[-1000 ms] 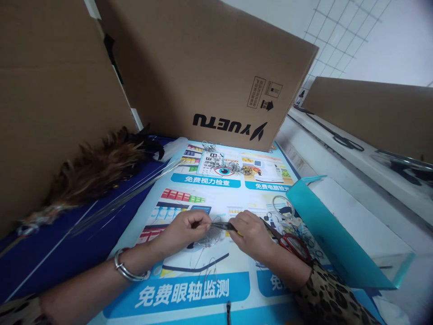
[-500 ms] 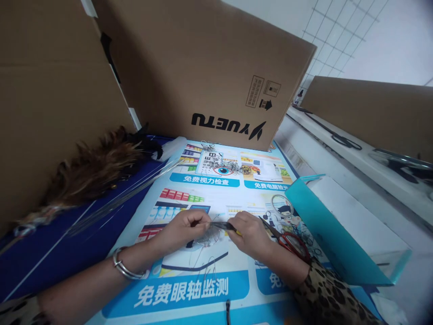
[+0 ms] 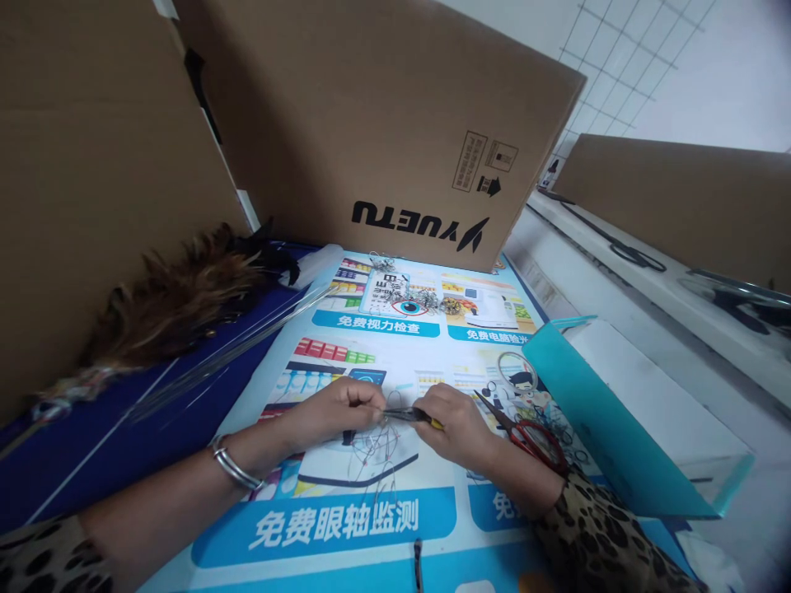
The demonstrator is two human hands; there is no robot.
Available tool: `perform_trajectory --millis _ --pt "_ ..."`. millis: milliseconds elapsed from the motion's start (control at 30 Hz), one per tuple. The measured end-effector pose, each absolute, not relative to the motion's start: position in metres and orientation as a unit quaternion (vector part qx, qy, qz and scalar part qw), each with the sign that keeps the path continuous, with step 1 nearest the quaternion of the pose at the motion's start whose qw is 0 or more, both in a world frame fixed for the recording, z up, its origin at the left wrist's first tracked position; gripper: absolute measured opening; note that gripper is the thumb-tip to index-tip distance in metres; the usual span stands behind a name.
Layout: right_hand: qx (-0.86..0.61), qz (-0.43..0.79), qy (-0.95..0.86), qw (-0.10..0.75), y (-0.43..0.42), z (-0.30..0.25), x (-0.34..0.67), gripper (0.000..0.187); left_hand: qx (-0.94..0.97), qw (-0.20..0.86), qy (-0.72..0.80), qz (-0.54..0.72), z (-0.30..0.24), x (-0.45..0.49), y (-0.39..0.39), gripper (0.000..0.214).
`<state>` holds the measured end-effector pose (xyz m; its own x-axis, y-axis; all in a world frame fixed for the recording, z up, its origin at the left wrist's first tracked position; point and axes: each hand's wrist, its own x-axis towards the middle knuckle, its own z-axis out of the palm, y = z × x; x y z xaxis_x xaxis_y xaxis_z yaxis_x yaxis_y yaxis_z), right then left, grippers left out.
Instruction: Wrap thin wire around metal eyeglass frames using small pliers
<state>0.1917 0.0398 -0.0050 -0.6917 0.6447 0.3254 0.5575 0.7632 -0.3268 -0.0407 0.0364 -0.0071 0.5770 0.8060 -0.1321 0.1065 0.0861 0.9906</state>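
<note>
My right hand [image 3: 454,424] is closed around needle-nose pliers [image 3: 404,414] with a bit of yellow on the handle. The plier jaws point left and meet the fingertips of my left hand [image 3: 349,408]. Those fingers are pinched on a thin wire [image 3: 390,399], partly hidden at the jaws. Beneath both hands lies a loose tangle of thin wires [image 3: 376,453] on the printed poster sheet [image 3: 426,362]. Just right of my right hand rest scissors [image 3: 531,441] with red handles, blades pointing up and left.
A teal open box [image 3: 618,420] stands at the right. Small clumps of wire [image 3: 426,301] sit toward the back, before a large cardboard box [image 3: 371,123]. Long straight wires [image 3: 241,354] and brown feathers [image 3: 173,305] lie at the left. A coil of wire [image 3: 516,371] is near the scissors.
My hands stay nearly in place; the pliers' jaws now show more clearly between them. More of the wire tangle is visible below. The view has shifted slightly.
</note>
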Motion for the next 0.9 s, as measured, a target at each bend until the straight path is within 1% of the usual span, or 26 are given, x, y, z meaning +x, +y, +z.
perform_trajectory --millis 300,600,900 --pt "-0.304 0.106 -0.924 0.205 0.0391 -0.0069 0.1911 0.014 0.618 0.667 0.340 0.242 -0.0020 -0.0439 0.0383 0.017" --pt "-0.290 0.105 -0.935 0.175 0.0372 -0.0039 0.1913 0.014 0.647 0.659 0.325 0.201 -0.0033 -0.0478 0.0409 0.014" --pt "-0.285 0.112 -0.939 0.153 0.0361 -0.0034 0.1905 0.013 0.645 0.672 0.308 0.194 -0.0066 -0.0495 0.0429 0.011"
